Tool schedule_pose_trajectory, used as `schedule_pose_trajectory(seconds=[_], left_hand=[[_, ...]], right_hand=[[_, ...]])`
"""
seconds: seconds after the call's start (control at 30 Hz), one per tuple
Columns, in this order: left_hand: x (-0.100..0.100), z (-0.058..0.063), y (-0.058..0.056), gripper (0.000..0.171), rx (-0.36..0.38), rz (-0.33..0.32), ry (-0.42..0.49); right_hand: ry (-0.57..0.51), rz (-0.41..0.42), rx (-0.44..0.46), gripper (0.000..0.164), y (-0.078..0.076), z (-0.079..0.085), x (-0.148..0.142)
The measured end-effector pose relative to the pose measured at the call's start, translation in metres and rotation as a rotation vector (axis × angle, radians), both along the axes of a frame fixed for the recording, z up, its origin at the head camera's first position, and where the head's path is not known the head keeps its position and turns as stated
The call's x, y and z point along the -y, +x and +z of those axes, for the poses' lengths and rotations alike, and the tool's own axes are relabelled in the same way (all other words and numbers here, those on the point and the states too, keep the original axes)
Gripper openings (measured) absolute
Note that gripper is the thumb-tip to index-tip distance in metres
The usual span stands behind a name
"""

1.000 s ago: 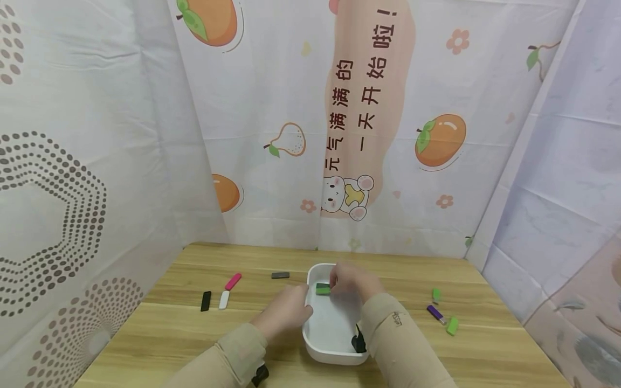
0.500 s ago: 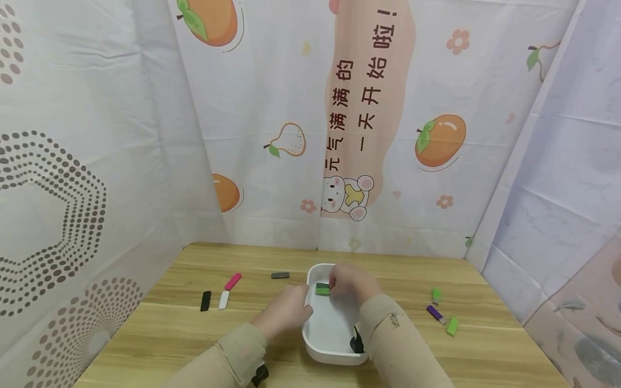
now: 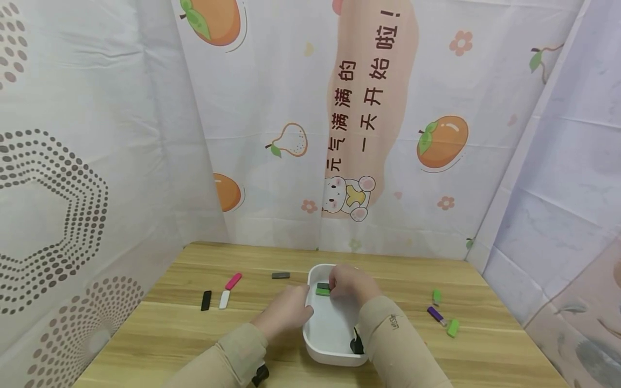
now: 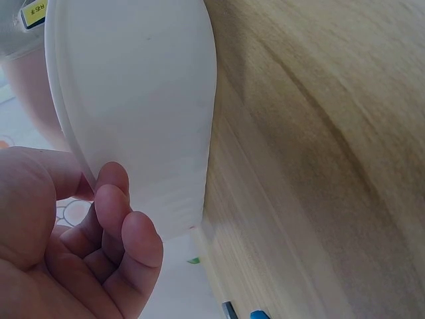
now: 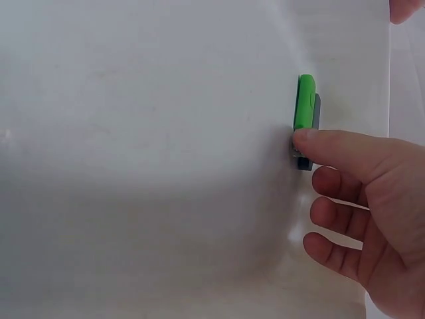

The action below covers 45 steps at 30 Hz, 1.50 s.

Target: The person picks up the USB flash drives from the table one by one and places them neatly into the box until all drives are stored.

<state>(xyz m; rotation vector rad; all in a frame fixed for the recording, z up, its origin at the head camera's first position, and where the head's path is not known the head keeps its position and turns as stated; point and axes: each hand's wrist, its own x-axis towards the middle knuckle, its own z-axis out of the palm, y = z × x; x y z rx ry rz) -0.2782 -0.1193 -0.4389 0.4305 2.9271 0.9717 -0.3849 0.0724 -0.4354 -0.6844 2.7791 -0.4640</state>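
At the white plastic box [image 3: 332,358], my left hand [image 3: 287,308] pinches the left rim between thumb and fingers. The left wrist view shows the fingertips [image 4: 143,239] curled against the outer wall of the box [image 4: 146,100]. My right hand [image 3: 351,281] reaches inside toward the far end. There it pinches the near end of a green USB stick [image 5: 305,103], thumb on top; the fingertip opposite is hidden. A grey USB stick [image 5: 317,109] lies right alongside the green one, close to the box wall.
Left of the box lie black [image 3: 206,300], white [image 3: 224,299], pink [image 3: 233,281] and grey [image 3: 280,275] sticks. On the right are a purple USB stick [image 3: 436,316] and two green ones, one nearer [image 3: 453,327]. A printed curtain [image 3: 271,215] hangs behind the wooden table [image 3: 165,334].
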Motion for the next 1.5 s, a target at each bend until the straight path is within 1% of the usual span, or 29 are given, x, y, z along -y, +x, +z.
schedule_pose_trajectory(seconds=[0.13, 0.37, 0.5, 0.6, 0.8, 0.93, 1.13, 1.23, 1.33, 1.5], left_hand=[[-0.001, 0.001, 0.0, 0.031, 0.009, 0.003, 0.006], [-0.002, 0.001, 0.001, 0.032, 0.025, 0.008, 0.027], [-0.002, 0.002, 0.002, 0.035, 0.048, 0.015, 0.047], [-0.002, 0.002, 0.003, 0.036, 0.049, 0.014, 0.047], [-0.003, 0.002, 0.003, 0.039, 0.039, 0.009, 0.03], [-0.003, 0.003, 0.002, 0.038, 0.042, 0.009, 0.025], [-0.002, 0.002, 0.002, 0.039, 0.025, 0.001, 0.028], [-0.002, 0.002, 0.002, 0.041, 0.014, 0.002, 0.013], [-0.002, 0.002, 0.002, 0.043, 0.011, 0.005, 0.002], [-0.002, 0.002, 0.002, 0.042, 0.015, 0.011, 0.001]], right_hand=[[-0.007, -0.002, 0.001, 0.016, 0.001, 0.001, -0.002], [-0.019, -0.037, 0.026, 0.011, 0.004, 0.008, -0.004], [-0.05, 0.014, -0.001, 0.01, 0.0, 0.012, -0.003], [-0.065, 0.049, -0.017, 0.013, -0.003, 0.015, -0.002], [-0.074, 0.059, 0.007, 0.011, -0.004, 0.027, -0.004], [-0.063, 0.061, 0.008, 0.014, -0.004, 0.037, -0.007], [-0.072, 0.085, -0.021, 0.015, -0.001, 0.052, -0.01], [-0.081, 0.095, -0.043, 0.014, 0.001, 0.058, -0.012], [-0.07, 0.098, -0.076, 0.018, 0.003, 0.064, -0.014], [-0.074, 0.094, -0.098, 0.027, 0.004, 0.07, -0.02]])
